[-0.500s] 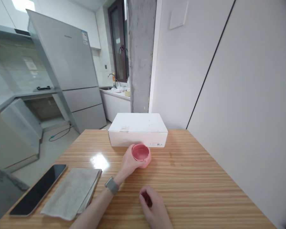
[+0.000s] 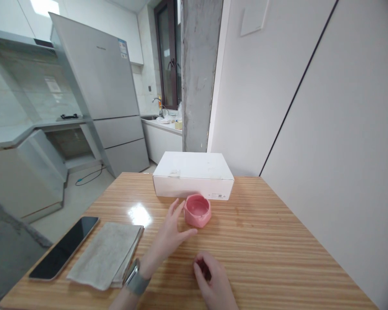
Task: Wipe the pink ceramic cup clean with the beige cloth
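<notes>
Bowl [image 2: 197, 212]: smooth, faintly glossy; ceramic or plastic, hard to tell.
Bench [image 2: 261, 241]: smooth wood grain, glossy enough to glare brightly.
Cloth [image 2: 105, 254]: soft-looking, matt fabric.
Phone [image 2: 64, 249]: flat, glossy, glass-like front.
Box [image 2: 194, 187]: smooth card with shiny clear tape [image 2: 175, 173].
Fridge [image 2: 97, 77]: smooth, metallic, satin sheen.
Pillar [image 2: 198, 77]: rough, matt, bare concrete.

Whether the bare, curled right grip [image 2: 213, 279] encloses anything cannot be told; the view's bottom edge crops it near the wrist. Just beside the bare left grip [image 2: 168, 234], a pink faceted bowl [image 2: 198, 218] hides part of a white rectangular cardboard box [image 2: 194, 171] at its lower front edge. The box's small print is illegible.
</notes>
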A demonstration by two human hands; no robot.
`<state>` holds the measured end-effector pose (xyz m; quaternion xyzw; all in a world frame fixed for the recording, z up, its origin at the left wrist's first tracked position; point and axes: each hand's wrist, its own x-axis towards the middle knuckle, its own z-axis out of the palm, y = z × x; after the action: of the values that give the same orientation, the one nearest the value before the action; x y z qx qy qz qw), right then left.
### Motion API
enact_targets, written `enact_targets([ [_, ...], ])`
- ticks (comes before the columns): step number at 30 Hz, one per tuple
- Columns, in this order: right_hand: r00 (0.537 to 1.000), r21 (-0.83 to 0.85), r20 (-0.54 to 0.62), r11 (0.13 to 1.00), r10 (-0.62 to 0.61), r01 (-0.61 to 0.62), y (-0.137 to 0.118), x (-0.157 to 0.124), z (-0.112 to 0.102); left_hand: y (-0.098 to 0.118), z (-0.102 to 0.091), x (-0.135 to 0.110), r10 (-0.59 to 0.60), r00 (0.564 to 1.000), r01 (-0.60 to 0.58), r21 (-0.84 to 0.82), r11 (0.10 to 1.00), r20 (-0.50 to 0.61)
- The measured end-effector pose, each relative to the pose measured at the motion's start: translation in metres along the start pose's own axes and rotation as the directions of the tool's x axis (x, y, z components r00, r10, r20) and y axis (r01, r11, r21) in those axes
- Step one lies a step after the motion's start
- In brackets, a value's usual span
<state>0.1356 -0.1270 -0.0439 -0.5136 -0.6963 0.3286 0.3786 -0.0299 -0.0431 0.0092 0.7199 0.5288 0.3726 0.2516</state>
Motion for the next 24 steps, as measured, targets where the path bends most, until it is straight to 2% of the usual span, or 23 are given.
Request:
enact_targets([
  [2, 1.0, 0.0, -0.011, 1.0, 0.002, -0.002, 0.0, 0.0, 0.002, -0.002, -0.023, -0.029, 0.014, 0.998, -0.007, 0.115, 0.993, -0.056],
  [4, 0.999, 0.01, -0.046, 1.0, 0.003, -0.002, 0.0, -0.001, 0.003, -0.013, -0.047, -0.06, -0.04, 0.993, 0.065, 0.231, 0.971, -0.114],
  [8, 0.997, 0.04, -0.069, 0.999, 0.018, -0.015, 0.0, -0.001, 0.005, -0.058, -0.091, -0.117, -0.083, 0.977, 0.164, 0.443, 0.881, -0.195],
  [12, 0.998, 0.05, -0.048, 0.998, 0.038, -0.035, 0.0, -0.002, 0.003, -0.098, -0.117, -0.153, -0.056, 0.981, 0.14, 0.476, 0.868, -0.185],
  [16, 0.999, 0.038, -0.009, 0.998, 0.05, -0.05, 0.0, -0.002, 0.001, -0.107, -0.126, -0.159, -0.055, 0.986, 0.124, 0.465, 0.876, -0.16],
  [21, 0.999, 0.031, -0.022, 0.999, 0.031, -0.03, -0.001, -0.001, 0.001, -0.098, -0.138, -0.145, -0.076, 0.993, 0.11, 0.433, 0.894, -0.095],
  [24, 0.999, 0.032, -0.028, 0.999, 0.029, -0.028, -0.003, 0.0, 0.001, -0.087, -0.14, -0.135, -0.06, 0.986, 0.127, 0.459, 0.879, -0.158],
])
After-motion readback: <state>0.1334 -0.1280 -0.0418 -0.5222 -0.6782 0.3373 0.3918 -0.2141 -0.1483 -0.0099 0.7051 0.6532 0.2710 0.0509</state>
